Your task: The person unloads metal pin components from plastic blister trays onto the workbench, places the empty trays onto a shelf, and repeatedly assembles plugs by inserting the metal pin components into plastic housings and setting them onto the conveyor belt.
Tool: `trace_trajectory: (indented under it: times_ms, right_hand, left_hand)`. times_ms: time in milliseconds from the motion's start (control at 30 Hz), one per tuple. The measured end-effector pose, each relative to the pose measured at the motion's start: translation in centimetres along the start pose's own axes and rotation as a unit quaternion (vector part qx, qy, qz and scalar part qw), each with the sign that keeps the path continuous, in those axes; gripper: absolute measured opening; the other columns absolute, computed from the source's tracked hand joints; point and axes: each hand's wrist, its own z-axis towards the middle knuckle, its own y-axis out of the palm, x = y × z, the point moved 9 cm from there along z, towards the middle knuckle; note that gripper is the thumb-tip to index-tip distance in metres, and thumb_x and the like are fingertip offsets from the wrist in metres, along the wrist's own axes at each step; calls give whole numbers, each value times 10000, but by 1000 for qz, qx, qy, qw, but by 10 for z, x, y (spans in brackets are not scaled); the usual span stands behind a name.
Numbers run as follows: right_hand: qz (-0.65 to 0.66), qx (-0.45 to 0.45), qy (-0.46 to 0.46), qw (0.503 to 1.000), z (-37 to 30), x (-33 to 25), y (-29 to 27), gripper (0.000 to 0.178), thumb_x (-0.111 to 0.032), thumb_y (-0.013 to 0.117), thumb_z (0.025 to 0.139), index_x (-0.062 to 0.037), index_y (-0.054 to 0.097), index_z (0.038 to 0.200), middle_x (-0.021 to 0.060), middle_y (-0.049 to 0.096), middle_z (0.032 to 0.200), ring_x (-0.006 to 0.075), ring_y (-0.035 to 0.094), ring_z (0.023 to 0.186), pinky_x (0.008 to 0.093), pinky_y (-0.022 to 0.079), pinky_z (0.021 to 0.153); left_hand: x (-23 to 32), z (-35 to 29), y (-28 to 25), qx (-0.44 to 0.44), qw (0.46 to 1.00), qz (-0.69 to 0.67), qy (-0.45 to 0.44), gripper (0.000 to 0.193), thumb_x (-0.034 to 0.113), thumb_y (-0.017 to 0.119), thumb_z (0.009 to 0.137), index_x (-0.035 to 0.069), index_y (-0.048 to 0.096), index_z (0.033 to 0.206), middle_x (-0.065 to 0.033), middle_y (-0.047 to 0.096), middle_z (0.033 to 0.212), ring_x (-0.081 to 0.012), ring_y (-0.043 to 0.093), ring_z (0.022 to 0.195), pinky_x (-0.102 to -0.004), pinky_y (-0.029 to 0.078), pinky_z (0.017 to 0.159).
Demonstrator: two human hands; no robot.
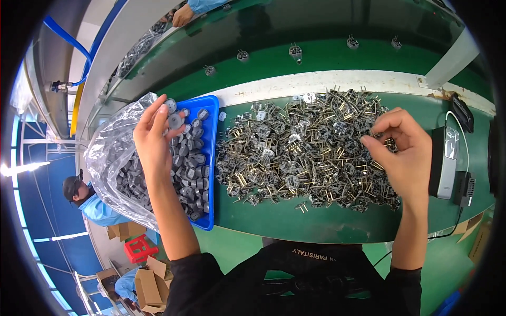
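Above the left side of the bench, my left hand (154,139) is closed on a round grey plastic cap (175,121) between thumb and fingers. A second grey cap (171,106) shows at its fingertips. Beneath that hand stands a blue tray (211,152) with many similar grey caps, partly in a clear plastic bag (108,137). My right hand (403,145) is at the right edge of a heap of plug inserts (295,152) with brass pins. Its thumb and forefinger are pinched together; whatever lies between them blends into the heap behind.
Beyond a white rail (253,86) runs a green conveyor belt (327,58) carrying several spaced plug parts (295,51). A co-worker's hand (183,16) is at the far left. A grey-and-black device (446,163) with a cable stands on the green bench (253,218) at right. Cardboard boxes (151,287) lie lower left.
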Motion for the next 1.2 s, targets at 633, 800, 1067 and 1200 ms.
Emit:
trace_trajectory:
  times_ms: [633,800,1067,1200]
  right_hand:
    - [-53,-25,-229,972,-17,-56,20,244,106,674,677,1,697,896,105,649,877,192,608,721,267,501,634]
    - [-115,-40,-304,945,-20,-63,21,237,10,759,625,-29,696,850,60,637,867,168,565,676,250,436,526]
    - [-143,-55,-303,941,-25,-62,31,251,5,766,657,-15,714,901,87,622,872,164,561,705,250,434,551]
    - [-151,-25,-333,930,-27,-60,31,275,10,758,631,-39,694,894,48,605,812,169,535,634,250,413,475]
  left_hand:
    - [89,-140,187,-350,911,-217,-8,390,-24,749,746,8,616,1112,-45,645,940,-67,594,826,-207,499,724]
    - [83,-139,195,-360,893,-266,-50,413,-38,741,751,-5,598,1137,-38,636,946,-67,591,824,-206,500,718]
    - [82,-138,188,-345,902,-251,-58,420,-124,730,692,-48,612,1088,-94,647,994,-126,621,905,-249,521,782]
    - [76,-140,187,-351,890,-277,-92,427,-120,719,717,-55,604,1123,-102,646,1023,-126,620,908,-244,516,782]
